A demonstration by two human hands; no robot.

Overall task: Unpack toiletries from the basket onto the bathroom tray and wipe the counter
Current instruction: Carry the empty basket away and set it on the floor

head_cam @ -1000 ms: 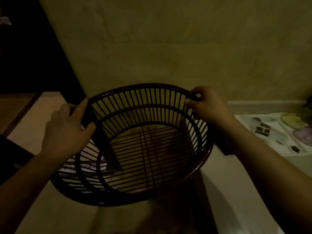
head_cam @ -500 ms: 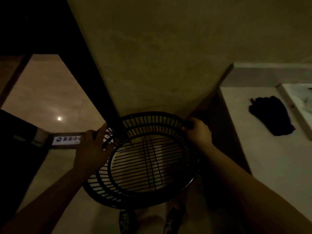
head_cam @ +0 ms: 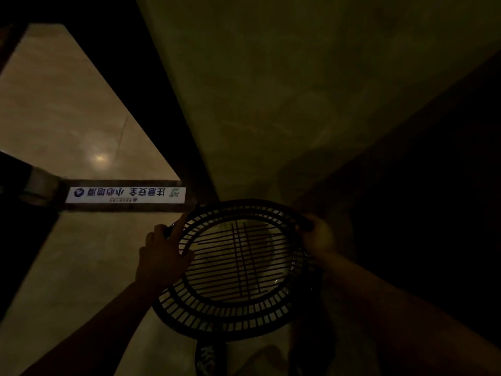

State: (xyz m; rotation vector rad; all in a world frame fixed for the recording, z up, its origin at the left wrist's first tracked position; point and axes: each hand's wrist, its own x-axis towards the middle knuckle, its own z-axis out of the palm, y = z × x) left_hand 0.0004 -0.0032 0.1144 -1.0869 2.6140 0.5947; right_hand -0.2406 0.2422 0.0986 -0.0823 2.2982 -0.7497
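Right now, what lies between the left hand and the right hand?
Only the empty slatted basket, seen in the head view; the left hand and right hand grip its rim.

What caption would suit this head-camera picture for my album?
Left hand and right hand hold an empty slatted basket by its rim over a dim floor.

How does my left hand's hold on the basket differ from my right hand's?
The left hand lies on the left rim with its forefinger pointing out straight; the right hand curls its fingers over the right rim. The left hand shows against pale floor; the right hand sits in deep shadow. Both hold the empty basket by its rim.
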